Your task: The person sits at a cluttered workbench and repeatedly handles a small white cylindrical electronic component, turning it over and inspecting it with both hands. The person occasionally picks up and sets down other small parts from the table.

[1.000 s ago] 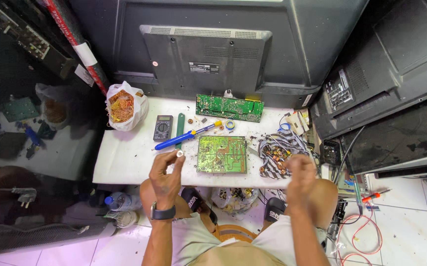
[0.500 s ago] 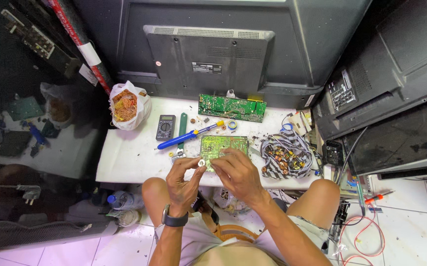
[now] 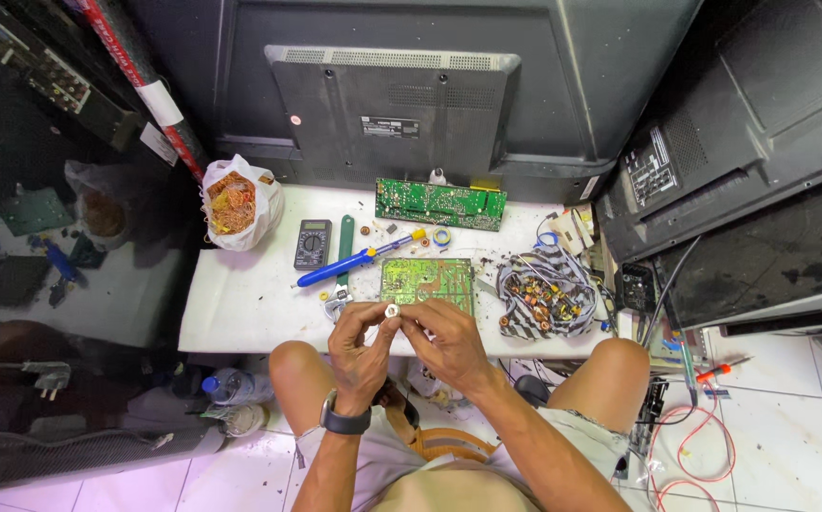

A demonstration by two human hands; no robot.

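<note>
Circuit board just beyond hands' small ring.

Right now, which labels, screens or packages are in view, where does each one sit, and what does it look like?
Multimeter: on the white table, left of the blue screwdriver; dark body, small grey screen at its top.
Rating label: centre of the big television's back panel; small dark rectangle, pale print.
White label: back of the tilted set at right; white, rectangular.
Plastic bag: table's left corner; white, holding coppery wire.
</note>
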